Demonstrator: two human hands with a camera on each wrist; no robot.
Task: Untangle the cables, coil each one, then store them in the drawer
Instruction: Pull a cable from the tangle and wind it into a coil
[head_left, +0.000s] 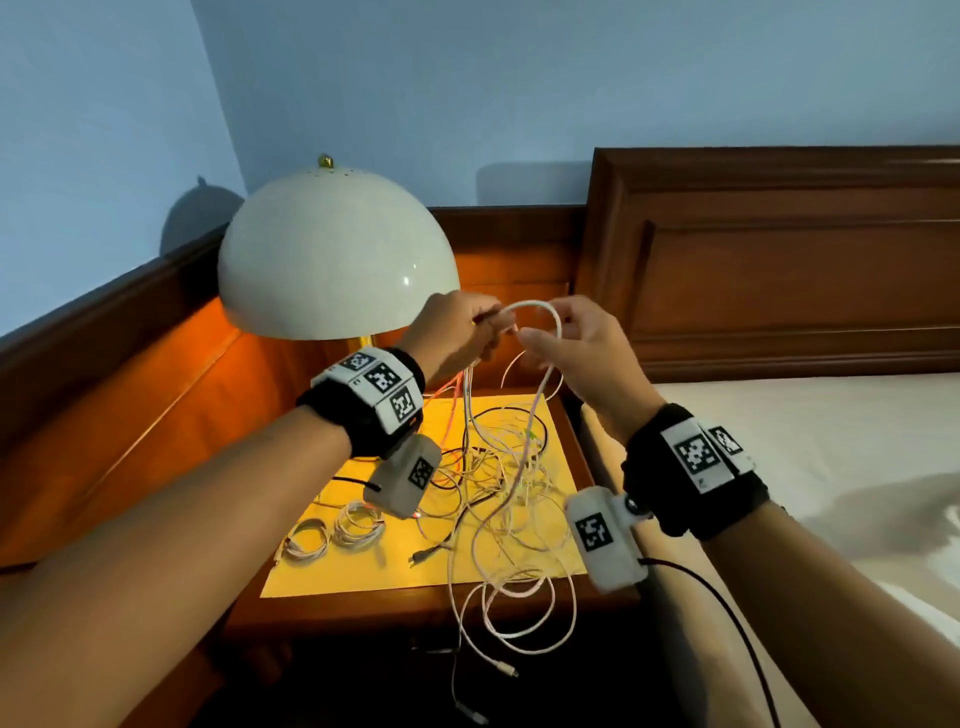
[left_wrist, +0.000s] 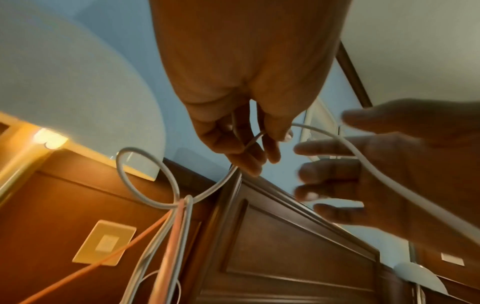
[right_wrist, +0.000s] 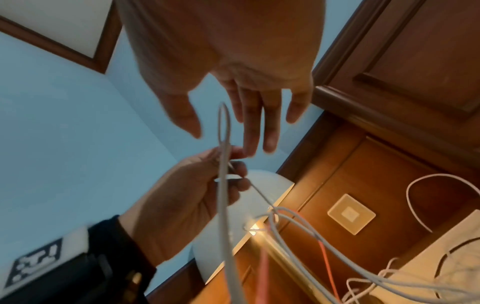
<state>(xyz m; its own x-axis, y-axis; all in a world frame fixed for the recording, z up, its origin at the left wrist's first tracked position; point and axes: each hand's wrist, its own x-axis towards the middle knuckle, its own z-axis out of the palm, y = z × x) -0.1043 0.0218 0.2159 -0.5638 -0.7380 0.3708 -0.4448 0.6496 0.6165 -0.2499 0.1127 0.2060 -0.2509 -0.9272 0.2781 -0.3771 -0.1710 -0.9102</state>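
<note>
A thick white cable (head_left: 530, 304) arches in a loop between both hands, above the nightstand. My left hand (head_left: 467, 332) pinches it with curled fingers, also seen in the left wrist view (left_wrist: 249, 139) and the right wrist view (right_wrist: 192, 195). My right hand (head_left: 566, 332) is beside the loop with straight, spread fingers (right_wrist: 249, 123); the cable (right_wrist: 224, 123) runs between thumb and fingers without being gripped. From the left hand, white and orange strands (left_wrist: 179, 226) hang down to a tangle of cables (head_left: 498, 478) on the nightstand. Two coiled cables (head_left: 306, 540) (head_left: 358, 525) lie at its front left.
A domed white lamp (head_left: 337, 254) stands lit at the back left of the nightstand top (head_left: 363, 577), close to my left hand. Cable loops (head_left: 514, 618) hang over the front edge. The bed (head_left: 805, 441) and wooden headboard (head_left: 779, 260) are at the right.
</note>
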